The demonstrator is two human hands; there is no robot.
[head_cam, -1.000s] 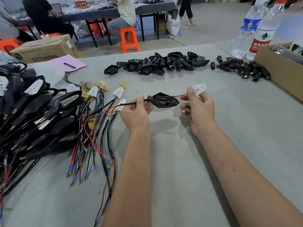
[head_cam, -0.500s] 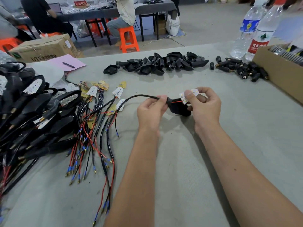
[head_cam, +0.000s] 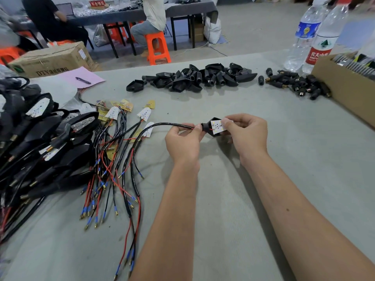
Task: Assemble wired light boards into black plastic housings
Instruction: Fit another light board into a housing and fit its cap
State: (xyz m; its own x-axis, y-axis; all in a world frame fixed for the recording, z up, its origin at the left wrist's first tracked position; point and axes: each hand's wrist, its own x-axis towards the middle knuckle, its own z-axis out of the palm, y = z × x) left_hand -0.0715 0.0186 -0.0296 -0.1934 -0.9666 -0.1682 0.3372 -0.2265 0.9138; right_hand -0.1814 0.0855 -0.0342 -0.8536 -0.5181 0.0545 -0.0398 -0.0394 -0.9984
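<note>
Between the hands: black housing (head_cam: 209, 129) carrying a white light board (head_cam: 218, 126) with yellow dots. Left of the left hand (head_cam: 183, 142): loose leads (head_cam: 113, 171) in black and red (blue sleeves, gold tips). Beyond the right hand (head_cam: 246, 134): red-labelled bottle (head_cam: 322, 39), blue-labelled bottle (head_cam: 304, 35).

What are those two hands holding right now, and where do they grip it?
The left hand pinches the black cable just behind the black housing. The right hand pinches the white light board by its right edge, at the housing's opening.
</note>
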